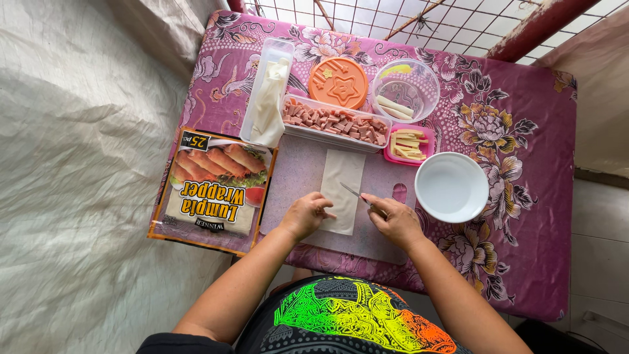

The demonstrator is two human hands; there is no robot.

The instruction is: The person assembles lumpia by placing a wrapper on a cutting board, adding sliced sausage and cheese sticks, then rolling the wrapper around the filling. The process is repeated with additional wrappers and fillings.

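Note:
A pale rectangular wrapper sheet (343, 183) lies on a translucent cutting board (298, 174) in the middle of the table. My left hand (304, 214) rests on the sheet's near left corner, fingers curled down on it. My right hand (395, 219) grips a small knife (354, 192) whose blade points at the sheet's right edge.
A wrapper package (213, 189) lies left of the board. Behind it stand a long clear tub with white sheets (268, 98), a tray of pink meat strips (335, 122), an orange lid (339, 82), a clear round tub (405, 88), a pink dish of cheese sticks (409, 145) and a white bowl (451, 187).

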